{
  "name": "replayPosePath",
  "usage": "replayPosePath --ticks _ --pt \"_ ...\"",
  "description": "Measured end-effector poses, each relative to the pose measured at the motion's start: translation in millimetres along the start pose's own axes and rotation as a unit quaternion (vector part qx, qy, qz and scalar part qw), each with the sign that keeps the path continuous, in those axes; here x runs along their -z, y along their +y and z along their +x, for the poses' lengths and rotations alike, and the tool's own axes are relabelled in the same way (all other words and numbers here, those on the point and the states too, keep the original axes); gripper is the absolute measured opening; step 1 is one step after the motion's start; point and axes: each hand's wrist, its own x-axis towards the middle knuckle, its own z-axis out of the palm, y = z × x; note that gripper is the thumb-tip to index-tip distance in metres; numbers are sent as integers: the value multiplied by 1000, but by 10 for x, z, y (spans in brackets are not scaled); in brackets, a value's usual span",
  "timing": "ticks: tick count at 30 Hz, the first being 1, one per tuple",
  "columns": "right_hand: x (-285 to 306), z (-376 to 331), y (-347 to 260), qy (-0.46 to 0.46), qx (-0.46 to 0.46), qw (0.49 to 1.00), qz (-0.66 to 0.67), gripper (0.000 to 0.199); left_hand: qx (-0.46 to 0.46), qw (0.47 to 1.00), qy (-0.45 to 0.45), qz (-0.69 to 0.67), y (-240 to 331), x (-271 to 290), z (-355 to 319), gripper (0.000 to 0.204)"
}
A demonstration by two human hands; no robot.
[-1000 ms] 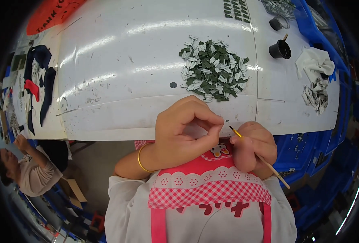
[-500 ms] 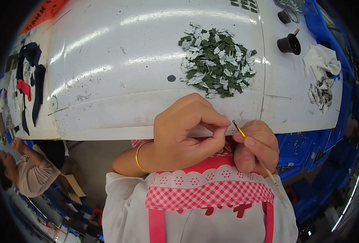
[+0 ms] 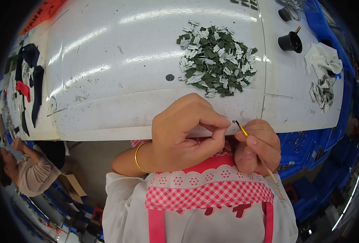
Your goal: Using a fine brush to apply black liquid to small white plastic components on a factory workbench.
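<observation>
Between the thumb and forefinger of my left hand [image 3: 189, 131] is a tiny part [image 3: 233, 121], pinched, its dark end poking out; it is too small to name. A thin paintbrush [image 3: 243, 130] with a gold ferrule and pale wooden handle is in my right hand [image 3: 258, 145]. The bristle tip points at the tiny part, a slight distance from it. Both hands meet at the table's near edge, in front of my apron [image 3: 212, 188]. Beyond them lies a heap of small dark green and pale grey pieces [image 3: 218, 60].
At the right stand a black cup [image 3: 289, 42] with a stick in it and another small dark cup [image 3: 288, 15]. A white cloth [image 3: 323, 60] and a stained crumpled cloth [image 3: 322, 94] lie nearby. Blue bins [image 3: 305, 148] flank the table. Another person [image 3: 31, 172] sits at the far left.
The brush tip has drawn back slightly to the right, away from the tiny part. My left hand has kept its pinch and barely moved.
</observation>
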Motion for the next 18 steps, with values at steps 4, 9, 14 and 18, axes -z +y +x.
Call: replayPosePath --ticks 4,9,14,18 --pt "6 -10 -4 -10 -4 1000 -5 28 -14 1000 1 4 -8 3 2 28" --pt "7 -15 1 -10 -2 1000 6 28 -13 1000 -6 4 -23 2 -8 27" --pt "35 -14 0 -8 0 1000 20 27 -41 999 -4 4 -56 -2 -5 26" --pt "33 -4 -9 -7 -3 1000 19 27 -26 1000 -1 -11 -38 -7 -36 25"
